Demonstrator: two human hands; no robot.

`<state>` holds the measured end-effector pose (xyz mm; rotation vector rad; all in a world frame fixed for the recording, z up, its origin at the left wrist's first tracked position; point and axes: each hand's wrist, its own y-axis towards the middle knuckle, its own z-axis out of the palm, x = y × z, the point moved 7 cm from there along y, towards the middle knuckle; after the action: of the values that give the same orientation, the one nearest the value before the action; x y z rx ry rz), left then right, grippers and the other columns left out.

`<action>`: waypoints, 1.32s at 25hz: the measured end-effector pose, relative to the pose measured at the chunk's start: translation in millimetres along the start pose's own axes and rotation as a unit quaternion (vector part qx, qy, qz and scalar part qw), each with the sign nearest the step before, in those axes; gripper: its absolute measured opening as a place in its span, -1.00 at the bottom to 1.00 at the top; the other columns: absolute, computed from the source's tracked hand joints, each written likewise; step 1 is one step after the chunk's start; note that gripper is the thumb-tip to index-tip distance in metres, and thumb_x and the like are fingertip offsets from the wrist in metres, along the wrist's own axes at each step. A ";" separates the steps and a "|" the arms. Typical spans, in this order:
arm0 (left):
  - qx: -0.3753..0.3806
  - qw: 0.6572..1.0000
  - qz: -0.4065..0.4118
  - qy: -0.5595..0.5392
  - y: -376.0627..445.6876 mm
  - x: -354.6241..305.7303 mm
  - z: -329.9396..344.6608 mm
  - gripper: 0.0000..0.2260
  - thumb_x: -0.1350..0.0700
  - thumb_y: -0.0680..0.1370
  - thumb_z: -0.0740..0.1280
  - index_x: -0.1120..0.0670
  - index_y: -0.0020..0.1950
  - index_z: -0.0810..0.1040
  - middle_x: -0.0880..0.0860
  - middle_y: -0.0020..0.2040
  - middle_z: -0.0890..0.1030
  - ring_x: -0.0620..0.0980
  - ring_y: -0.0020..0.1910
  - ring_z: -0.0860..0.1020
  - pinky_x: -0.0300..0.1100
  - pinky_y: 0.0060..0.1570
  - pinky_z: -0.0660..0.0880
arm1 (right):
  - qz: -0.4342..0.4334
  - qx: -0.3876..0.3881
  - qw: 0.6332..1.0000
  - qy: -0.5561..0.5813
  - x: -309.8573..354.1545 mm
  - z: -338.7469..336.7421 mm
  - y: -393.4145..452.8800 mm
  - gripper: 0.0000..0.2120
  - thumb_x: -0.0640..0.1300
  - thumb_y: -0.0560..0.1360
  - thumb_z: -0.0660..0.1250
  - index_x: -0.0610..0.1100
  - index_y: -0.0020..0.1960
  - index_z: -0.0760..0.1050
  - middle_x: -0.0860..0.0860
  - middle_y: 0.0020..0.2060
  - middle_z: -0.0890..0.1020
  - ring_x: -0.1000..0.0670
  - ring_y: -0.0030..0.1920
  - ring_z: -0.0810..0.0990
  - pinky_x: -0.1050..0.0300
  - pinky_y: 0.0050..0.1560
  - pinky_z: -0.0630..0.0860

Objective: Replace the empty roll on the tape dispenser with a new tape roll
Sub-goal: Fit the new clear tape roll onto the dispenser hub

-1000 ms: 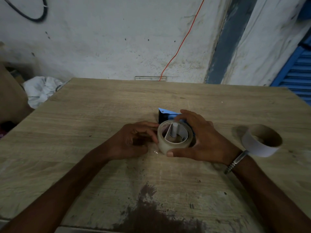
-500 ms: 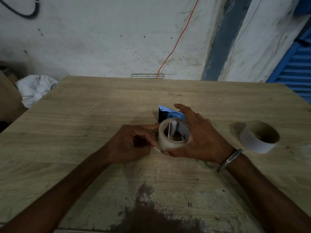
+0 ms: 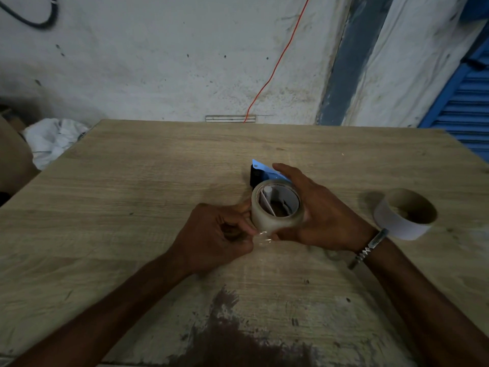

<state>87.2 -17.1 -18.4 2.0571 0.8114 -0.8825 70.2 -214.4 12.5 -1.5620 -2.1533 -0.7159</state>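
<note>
Tape roll: we see the new tape roll (image 3: 275, 207) near the middle of the wooden table (image 3: 148, 186), seated on the tape dispenser (image 3: 260, 172); it looks clear or pale, and a white hub piece shows inside its core.
Tape dispenser: only a blue plate and a black part show, at the far side of the roll; the rest is hidden behind the roll and our right hand.
Right hand: our right hand (image 3: 325, 213) wraps the right side of the roll, fingers curved over the far rim and onto the blue plate, thumb along the near side; it is closed on the roll.
Left hand: our left hand (image 3: 219, 237) sits just left of the roll, fingers curled tight, thumb and fingertips pinching a small crinkled bit of clear tape (image 3: 264, 238) at the roll's lower left edge.
Loose end: the pinched tape lies between our two thumbs, close to the table; we cannot tell how much is free of the roll.
Empty roll: the cardboard core (image 3: 404, 215) with a white outer face lies on the table to the right, apart from the right hand, its opening tilted up.
Wrist: a metal bracelet (image 3: 370, 247) is on our right wrist.
Table: a dark stain (image 3: 238, 340) marks the near edge.
</note>
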 end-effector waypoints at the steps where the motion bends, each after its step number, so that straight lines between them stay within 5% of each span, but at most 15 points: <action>1: -0.006 1.000 -0.003 -0.001 -1.5 -1.5 0.0 -0.80 0.13 0.37 0.54 0.08 -0.02 0.82 0.03 0.12 0.79 -0.06 0.18 0.75 -0.01 0.19 0.69 | 0.002 0.007 1.000 0.014 -2.3 -0.4 0.7 0.25 0.12 0.18 0.73 0.15 0.66 0.05 0.14 0.50 0.44 0.12 0.42 0.49 0.13 0.42 0.45; 10: 0.031 0.997 -0.016 -0.070 2.8 -2.8 3.8 -0.77 0.22 0.36 0.57 0.20 0.00 0.80 0.04 0.28 0.72 -0.05 0.29 0.70 0.02 0.30 0.64 | 0.012 0.052 0.994 0.095 -13.3 -5.9 2.5 0.19 -0.02 0.12 0.78 0.18 0.60 0.22 0.42 0.35 0.45 0.45 0.34 0.43 0.56 0.27 0.36; 17: 0.074 0.991 -0.027 -0.107 5.0 -2.3 5.7 -0.80 0.49 0.38 0.53 0.28 -0.07 0.77 0.03 0.41 0.62 -0.09 0.40 0.61 -0.17 0.34 0.58 | 0.026 0.090 0.989 0.118 -20.1 -7.2 1.2 0.12 -0.01 0.13 0.78 0.14 0.57 0.31 0.24 0.41 0.53 0.22 0.40 0.51 0.06 0.48 0.46; 21: 0.115 0.989 -0.034 -0.090 4.7 -0.6 2.4 -0.80 0.46 0.38 0.54 0.22 -0.08 0.79 0.01 0.47 0.58 -0.09 0.47 0.55 -0.18 0.35 0.56 | 0.013 0.091 0.987 0.129 -21.3 -7.6 0.6 0.10 -0.11 0.18 0.77 0.13 0.58 0.28 0.21 0.44 0.50 0.21 0.42 0.50 0.10 0.47 0.46; 26: 0.195 0.958 -0.088 -0.193 8.4 7.7 -1.9 -0.71 0.43 0.43 0.47 0.03 -0.13 0.77 0.09 0.53 0.53 0.17 0.42 0.61 0.17 0.40 0.55 | 0.007 0.111 0.983 0.145 -25.5 -8.8 0.4 0.08 -0.24 0.21 0.75 0.06 0.58 0.27 0.20 0.42 0.52 0.21 0.40 0.52 0.25 0.40 0.47; 28: 0.208 0.957 -0.096 -0.176 12.5 8.1 -6.5 -0.77 0.40 0.42 0.49 0.06 -0.15 0.76 0.01 0.47 0.59 0.14 0.32 0.68 0.08 0.31 0.62 | 0.010 0.123 0.982 0.146 -26.9 -9.0 0.1 0.08 -0.24 0.21 0.75 0.07 0.59 0.27 0.20 0.42 0.52 0.19 0.41 0.52 0.20 0.42 0.47; 33: 0.103 0.993 -0.042 -0.047 22.2 7.4 -28.7 -0.85 0.19 0.33 0.58 0.22 -0.16 0.75 0.03 0.28 0.72 -0.07 0.21 0.73 -0.03 0.24 0.67 | 0.006 0.125 0.982 0.143 -26.6 -7.5 -1.5 0.07 -0.19 0.21 0.75 0.09 0.58 0.29 0.18 0.43 0.53 0.17 0.42 0.51 0.06 0.47 0.47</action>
<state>117.4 -3.5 -1.9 2.1531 0.7888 -1.1428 77.1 -239.4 2.8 -1.2579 -1.9352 -0.5971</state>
